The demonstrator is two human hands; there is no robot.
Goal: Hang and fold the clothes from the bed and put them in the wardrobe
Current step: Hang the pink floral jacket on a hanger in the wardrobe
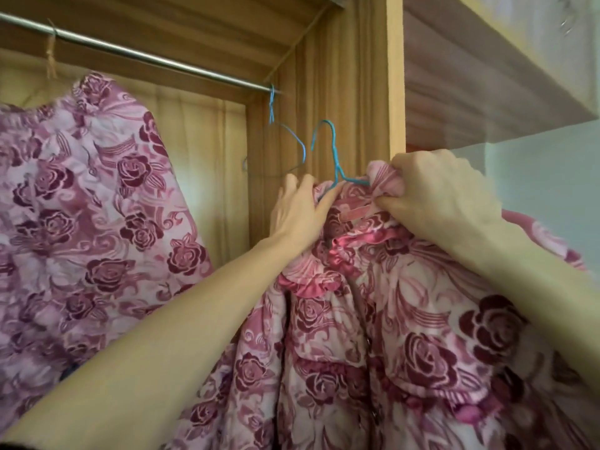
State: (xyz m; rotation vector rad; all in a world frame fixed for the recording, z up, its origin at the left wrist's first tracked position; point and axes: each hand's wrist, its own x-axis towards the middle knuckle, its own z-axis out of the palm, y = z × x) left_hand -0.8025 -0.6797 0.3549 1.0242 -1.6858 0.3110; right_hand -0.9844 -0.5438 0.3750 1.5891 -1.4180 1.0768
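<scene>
I hold a pink rose-print garment (406, 319) up in front of the wardrobe's side panel. A blue wire hanger (331, 154) is inside its neck, its hook free in the air below the rail. My left hand (298, 209) grips the garment's left shoulder at the hanger. My right hand (435, 193) bunches the right shoulder fabric over the hanger's arm. A matching rose-print garment (84, 206) hangs inside the wardrobe at left. The metal rail (136, 55) runs across the top.
A second blue wire hanger (276, 125) with nothing on it hangs at the rail's right end against the wooden side panel (357, 92). A wooden shelf (487, 76) juts out at upper right. A knotted string (50, 56) dangles from the rail at left.
</scene>
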